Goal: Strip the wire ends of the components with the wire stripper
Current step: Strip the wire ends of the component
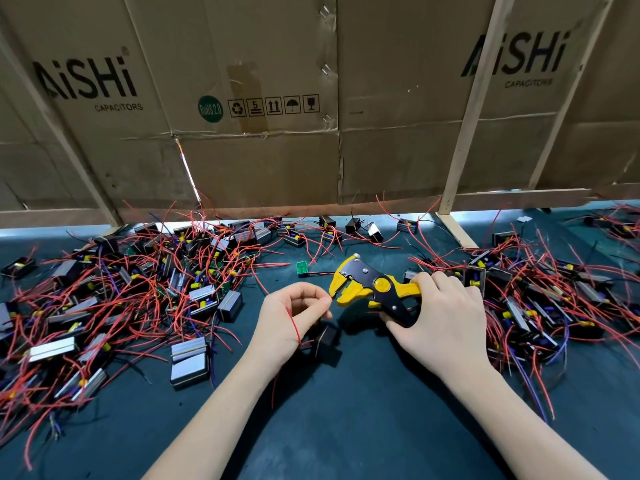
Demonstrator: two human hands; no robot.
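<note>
My right hand (pixel 440 313) grips the handles of a yellow and black wire stripper (pixel 367 285), whose jaws point left. My left hand (pixel 294 313) pinches a wire end between thumb and forefinger right at the stripper's jaws. A red wire (pixel 295 323) runs across my left palm down to a small black component (pixel 325 339) that hangs just below the hand, partly hidden by my fingers.
A big heap of black components with red wires (pixel 138 289) lies on the dark green table to the left, and another heap (pixel 540 292) to the right. A small green circuit board (pixel 302 267) lies behind the stripper. A cardboard wall (pixel 263 98) closes the back.
</note>
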